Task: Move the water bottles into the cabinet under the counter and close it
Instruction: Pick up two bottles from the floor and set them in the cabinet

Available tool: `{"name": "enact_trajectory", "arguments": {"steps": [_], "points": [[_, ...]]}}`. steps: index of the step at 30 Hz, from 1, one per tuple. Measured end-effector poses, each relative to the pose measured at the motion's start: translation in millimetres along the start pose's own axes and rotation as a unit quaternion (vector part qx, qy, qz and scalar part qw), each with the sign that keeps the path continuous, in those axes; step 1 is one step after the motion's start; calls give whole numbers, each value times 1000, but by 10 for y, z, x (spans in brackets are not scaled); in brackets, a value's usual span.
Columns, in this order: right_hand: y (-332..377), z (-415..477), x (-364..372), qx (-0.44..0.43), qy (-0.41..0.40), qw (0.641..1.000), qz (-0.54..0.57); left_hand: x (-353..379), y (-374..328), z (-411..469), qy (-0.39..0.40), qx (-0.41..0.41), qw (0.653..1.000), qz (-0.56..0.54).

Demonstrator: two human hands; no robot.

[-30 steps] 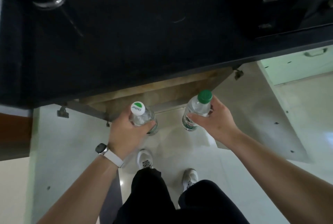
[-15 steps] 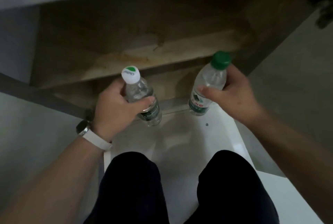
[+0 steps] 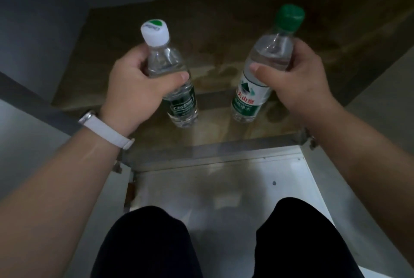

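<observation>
My left hand (image 3: 136,89) grips a clear water bottle with a white cap (image 3: 179,100) and a dark green label. In my right hand (image 3: 298,80) is a second clear bottle with a green cap (image 3: 248,96) and a white and green label. Both bottles stand upright, side by side, inside the open cabinet (image 3: 224,130), their bases at or just above its brown wooden floor; contact is unclear. A brown shelf (image 3: 212,38) runs behind the bottles.
The grey metal front sill (image 3: 212,150) of the cabinet lies just below the bottles. Pale open doors stand at the left (image 3: 33,143) and right (image 3: 385,107). My knees in dark trousers (image 3: 152,244) are over the white floor (image 3: 224,192).
I have crouched down from standing. Both hands have carried the bottles forward past the sill and into the cabinet, which now fills the view.
</observation>
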State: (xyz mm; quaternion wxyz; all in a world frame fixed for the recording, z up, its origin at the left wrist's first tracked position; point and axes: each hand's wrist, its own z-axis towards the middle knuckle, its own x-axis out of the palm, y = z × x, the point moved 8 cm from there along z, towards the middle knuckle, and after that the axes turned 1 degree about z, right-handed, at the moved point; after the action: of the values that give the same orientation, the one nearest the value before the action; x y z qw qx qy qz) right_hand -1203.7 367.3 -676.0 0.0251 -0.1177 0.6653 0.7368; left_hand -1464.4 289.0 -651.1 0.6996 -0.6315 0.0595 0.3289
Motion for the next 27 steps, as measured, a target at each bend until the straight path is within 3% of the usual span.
{"name": "enact_trajectory", "arguments": {"steps": [15,27], "points": [[226,777,440,-13,15,999,49,-115,-31,745,-73,-7,996,-44],[42,840,624,-23,31,999,23,116,110,824,-75,-28,996,-37]]}}
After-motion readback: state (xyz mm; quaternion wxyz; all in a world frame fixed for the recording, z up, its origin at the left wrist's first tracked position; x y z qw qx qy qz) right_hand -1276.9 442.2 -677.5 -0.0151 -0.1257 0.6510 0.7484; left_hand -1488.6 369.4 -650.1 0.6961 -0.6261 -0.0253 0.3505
